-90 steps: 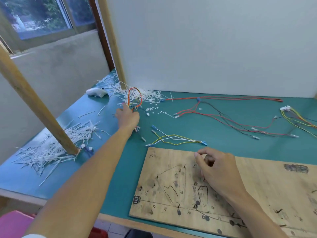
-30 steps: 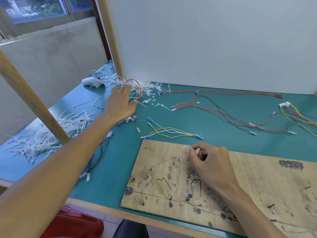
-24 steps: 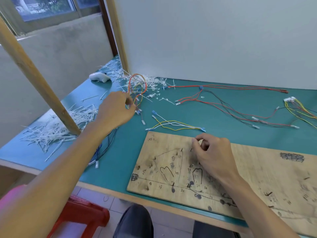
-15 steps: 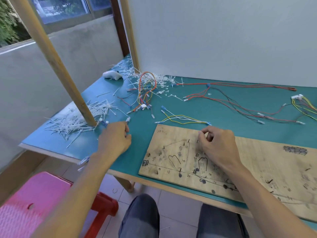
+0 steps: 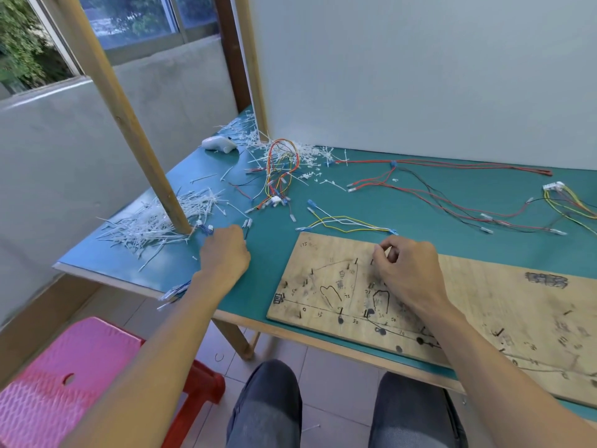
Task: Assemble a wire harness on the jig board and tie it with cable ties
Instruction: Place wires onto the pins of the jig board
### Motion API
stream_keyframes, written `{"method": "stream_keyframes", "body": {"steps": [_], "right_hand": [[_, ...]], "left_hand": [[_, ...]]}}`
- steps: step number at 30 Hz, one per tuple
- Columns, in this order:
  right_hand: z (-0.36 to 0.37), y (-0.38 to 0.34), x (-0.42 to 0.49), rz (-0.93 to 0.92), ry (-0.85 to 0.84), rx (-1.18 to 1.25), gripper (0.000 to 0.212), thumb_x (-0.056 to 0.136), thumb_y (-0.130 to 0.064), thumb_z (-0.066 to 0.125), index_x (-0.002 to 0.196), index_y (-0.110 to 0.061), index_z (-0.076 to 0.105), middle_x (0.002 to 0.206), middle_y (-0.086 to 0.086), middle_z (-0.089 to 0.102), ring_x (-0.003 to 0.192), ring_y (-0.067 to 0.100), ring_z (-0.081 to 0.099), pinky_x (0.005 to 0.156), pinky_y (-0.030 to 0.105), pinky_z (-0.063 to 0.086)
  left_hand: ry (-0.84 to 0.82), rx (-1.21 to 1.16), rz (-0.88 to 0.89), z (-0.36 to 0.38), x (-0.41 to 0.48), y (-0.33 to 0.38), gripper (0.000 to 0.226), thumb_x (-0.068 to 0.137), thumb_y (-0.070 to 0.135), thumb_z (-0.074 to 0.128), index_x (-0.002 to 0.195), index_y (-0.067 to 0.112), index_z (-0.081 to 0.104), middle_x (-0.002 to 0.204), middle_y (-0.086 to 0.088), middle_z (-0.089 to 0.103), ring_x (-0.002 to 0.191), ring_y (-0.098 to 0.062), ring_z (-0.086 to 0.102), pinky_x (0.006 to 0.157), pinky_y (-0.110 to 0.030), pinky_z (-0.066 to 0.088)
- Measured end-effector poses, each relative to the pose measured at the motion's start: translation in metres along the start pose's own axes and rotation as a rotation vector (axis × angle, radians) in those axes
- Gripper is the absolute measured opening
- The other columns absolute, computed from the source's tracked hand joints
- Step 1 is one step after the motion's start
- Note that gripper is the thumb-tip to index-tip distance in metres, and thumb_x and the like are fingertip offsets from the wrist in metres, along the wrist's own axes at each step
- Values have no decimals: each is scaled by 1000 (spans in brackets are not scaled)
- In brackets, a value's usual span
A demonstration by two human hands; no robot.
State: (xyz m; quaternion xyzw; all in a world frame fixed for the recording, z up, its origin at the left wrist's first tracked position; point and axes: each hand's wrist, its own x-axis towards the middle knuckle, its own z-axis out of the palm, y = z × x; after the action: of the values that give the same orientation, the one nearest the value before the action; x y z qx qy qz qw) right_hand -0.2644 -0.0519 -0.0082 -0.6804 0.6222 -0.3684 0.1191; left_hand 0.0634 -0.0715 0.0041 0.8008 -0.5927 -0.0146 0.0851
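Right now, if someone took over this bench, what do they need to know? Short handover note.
The left grip holds a thin blue-black wire set near the table edge. The right grip is curled on the board, nothing visible in it. No wire lies on the board yet. Yellow-white wires, red-black wires and a coloured loop lie loose behind it; cable ties are heaped left. Left to do: route everything, tie.

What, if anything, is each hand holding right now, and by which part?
The left hand grips a thin dark wire bundle around mid-length; whether the curled right hand on the jig board pinches anything cannot be told.
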Motion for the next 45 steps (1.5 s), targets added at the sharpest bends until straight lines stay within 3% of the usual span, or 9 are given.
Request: {"method": "stream_keyframes", "body": {"steps": [5,10,15,21,24,27,31,39,45], "right_hand": [[1,2,1,10,1,-5,19,94,-23,68,76,-22,72,48,-9,57,45,12,52,54,31,49],[3,3,1,-9,4,-11,19,94,-23,68,76,-23,72,48,-10,56,43,10,51,52,29,47],[2,3,0,-8,9,-9,20,94,-22,68,75,-23,72,46,-10,54,43,11,50,53,31,48],[2,2,1,-20,9,43,26,98,-34,66,75,-23,72,49,-8,57,45,9,51,55,30,45],[0,1,-2,-41,-11,99,47,104,-55,56,70,-24,69,48,-7,54,45,10,48,53,29,39],[-3,-1,-4,-77,-51,132,52,102,-66,52,67,-30,64,50,-7,53,48,9,48,53,30,38],[-2,-1,-4,-123,-78,54,41,100,-52,62,68,-27,65,59,-8,60,59,11,56,59,35,45],[-3,6,-4,-11,-156,282,35,99,-36,69,71,-16,69,62,4,63,56,9,48,60,41,47],[-6,8,-4,86,-184,501,9,94,-28,80,88,-21,81,75,0,77,63,6,65,61,24,51]], "left_hand": [[-28,62,49,-6,-3,6,15,91,2,53,106,3,54,112,-21,60,103,-45,64,74,-43,45],[193,-92,136,-19,-15,10,11,103,9,46,95,7,40,74,-13,50,74,-42,57,61,-42,35],[241,-297,208,-42,-30,19,21,110,28,39,103,11,47,74,-11,62,72,-37,57,63,-45,41],[43,-638,353,-26,-73,61,16,108,34,45,96,25,52,59,4,61,53,-7,56,52,-25,41],[-79,-674,432,-2,-99,90,19,108,37,43,94,28,52,65,4,65,62,-8,61,60,-35,50],[-119,-614,478,16,-113,110,20,108,43,40,99,30,52,67,8,61,65,-7,56,56,-33,40],[-87,-610,499,20,-119,121,20,106,44,47,91,33,54,61,12,56,58,-5,51,53,-32,40],[-221,-658,475,14,-134,118,19,98,46,65,84,33,69,61,19,70,60,-1,67,75,-33,59],[-371,-816,452,10,-135,111,9,93,36,73,87,29,73,66,15,74,60,0,68,74,-26,53]]}}
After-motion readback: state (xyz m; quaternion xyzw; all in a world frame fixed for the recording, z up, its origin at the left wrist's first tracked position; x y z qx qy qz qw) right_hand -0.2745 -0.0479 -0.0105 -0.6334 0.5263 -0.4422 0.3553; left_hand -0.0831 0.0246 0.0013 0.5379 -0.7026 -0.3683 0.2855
